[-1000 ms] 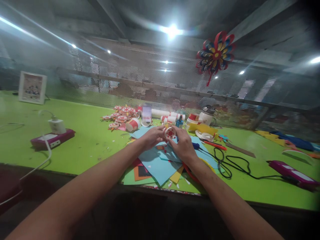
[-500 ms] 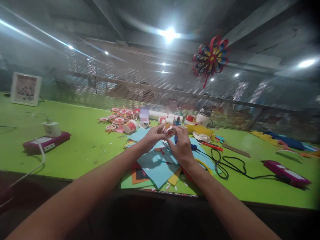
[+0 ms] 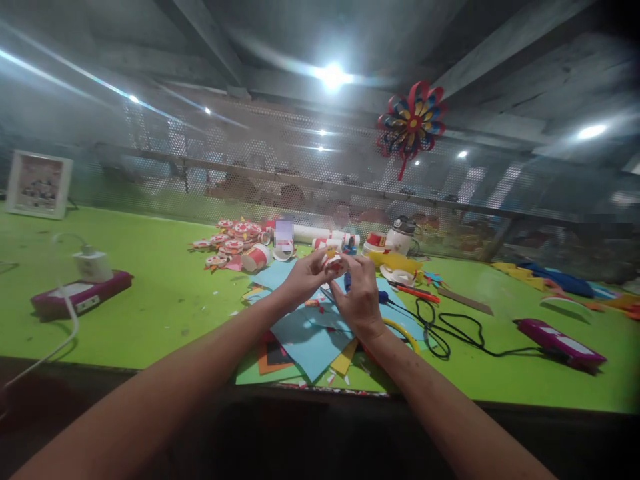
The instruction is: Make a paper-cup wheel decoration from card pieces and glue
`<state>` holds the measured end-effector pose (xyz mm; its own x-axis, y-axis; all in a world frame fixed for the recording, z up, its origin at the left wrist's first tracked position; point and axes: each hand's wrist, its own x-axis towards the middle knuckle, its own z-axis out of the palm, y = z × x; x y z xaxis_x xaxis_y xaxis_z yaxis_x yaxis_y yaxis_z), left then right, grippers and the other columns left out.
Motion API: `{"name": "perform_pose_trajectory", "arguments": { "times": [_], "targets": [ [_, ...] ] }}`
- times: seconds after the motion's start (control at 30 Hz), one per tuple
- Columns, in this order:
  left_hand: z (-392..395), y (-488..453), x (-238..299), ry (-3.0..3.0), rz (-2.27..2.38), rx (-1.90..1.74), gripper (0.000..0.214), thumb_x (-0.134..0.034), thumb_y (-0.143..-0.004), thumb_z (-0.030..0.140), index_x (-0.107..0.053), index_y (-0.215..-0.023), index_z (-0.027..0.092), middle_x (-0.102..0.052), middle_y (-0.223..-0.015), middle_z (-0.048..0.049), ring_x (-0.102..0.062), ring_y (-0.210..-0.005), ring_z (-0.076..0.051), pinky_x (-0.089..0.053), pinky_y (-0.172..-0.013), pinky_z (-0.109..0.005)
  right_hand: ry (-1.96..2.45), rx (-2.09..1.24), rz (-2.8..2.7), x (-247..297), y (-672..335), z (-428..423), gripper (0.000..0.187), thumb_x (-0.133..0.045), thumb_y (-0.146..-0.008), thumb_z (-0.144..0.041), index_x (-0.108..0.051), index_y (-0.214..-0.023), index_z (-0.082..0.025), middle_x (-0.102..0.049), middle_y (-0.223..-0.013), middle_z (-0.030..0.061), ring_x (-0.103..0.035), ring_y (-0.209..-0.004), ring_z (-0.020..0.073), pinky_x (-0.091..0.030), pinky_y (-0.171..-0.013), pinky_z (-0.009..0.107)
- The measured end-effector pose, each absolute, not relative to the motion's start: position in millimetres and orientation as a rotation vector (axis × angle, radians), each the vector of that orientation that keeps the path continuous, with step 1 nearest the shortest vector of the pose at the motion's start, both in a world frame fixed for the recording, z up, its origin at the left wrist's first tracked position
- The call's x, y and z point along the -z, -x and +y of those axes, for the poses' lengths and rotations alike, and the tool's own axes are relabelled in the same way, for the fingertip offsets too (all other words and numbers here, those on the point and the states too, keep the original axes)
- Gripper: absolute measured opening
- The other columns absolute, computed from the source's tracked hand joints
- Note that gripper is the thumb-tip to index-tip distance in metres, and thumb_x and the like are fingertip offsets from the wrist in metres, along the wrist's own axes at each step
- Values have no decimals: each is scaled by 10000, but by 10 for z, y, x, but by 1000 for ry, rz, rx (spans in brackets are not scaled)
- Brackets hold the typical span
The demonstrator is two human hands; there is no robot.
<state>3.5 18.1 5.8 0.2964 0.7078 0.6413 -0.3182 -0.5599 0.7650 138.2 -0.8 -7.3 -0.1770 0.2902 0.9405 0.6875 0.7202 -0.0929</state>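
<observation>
Both of my hands meet over a pile of coloured paper sheets point(image 3: 305, 333) on the green table point(image 3: 165, 287). Between them they hold a small round red-and-white paper piece point(image 3: 334, 263). My left hand point(image 3: 305, 277) pinches its left side with fingers closed. My right hand point(image 3: 356, 293) grips it from the right, fingers curled. Light blue sheets lie on top of the pile, with orange, yellow and green ones under them.
Several finished red-and-white paper pieces point(image 3: 233, 240) and a paper cup point(image 3: 254, 257) lie behind the hands. A white kettle point(image 3: 401, 235) stands further right. A black cable point(image 3: 450, 330) runs to a purple device point(image 3: 557, 340). Another purple device point(image 3: 80, 293) with a charger sits left. A paper pinwheel point(image 3: 411, 123) hangs on the mesh.
The view has shifted slightly, so everything sits further left and lower. My hands keep turning the small paper piece between them and have lifted it a little.
</observation>
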Motion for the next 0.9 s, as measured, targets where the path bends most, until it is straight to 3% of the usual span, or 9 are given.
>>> {"name": "perform_pose_trajectory", "arguments": {
  "times": [0.23, 0.53, 0.73, 0.9],
  "targets": [
    [214, -73, -32, -1714, 388, -1514, 466, -682, -697, 450, -613, -1039, 141, -637, -980, -87, -566, -935, -205, -414, -853, -293, 740, 433, -1751, 79, -1378, 7, 473, -552, -792, -164, -419, -1246, -180, -494, -1099, 141, -470, -1043, 289, -429, -888, 491],
    [222, -36, -25, -1718, 469, -1545, 353, -648, -748, 365, -610, -1031, 158, -623, -968, -55, -562, -891, -182, -427, -774, -256, 711, 328, -1707, 91, -1356, 4, 451, -592, -780, -173, -447, -1208, -166, -512, -1093, 132, -500, -1008, 256, -452, -885, 445],
    [211, 11, -39, -1616, 415, -1472, 364, -670, -740, 331, -618, -1065, 173, -641, -995, -55, -570, -917, -175, -430, -800, -260, 705, 282, -1673, 62, -1356, -8, 279, -568, -809, -185, -519, -1083, -181, -560, -989, 100, -540, -922, 232, -483, -815, 409],
    [204, 80, -56, -1495, 335, -1366, 515, -722, -696, 315, -588, -1176, 185, -650, -1035, -81, -578, -959, -190, -422, -872, -314, 695, 315, -1641, 39, -1378, -4, 138, -532, -844, -204, -573, -975, -187, -594, -908, 85, -548, -883, 222, -475, -807, 402]
  ]
}}
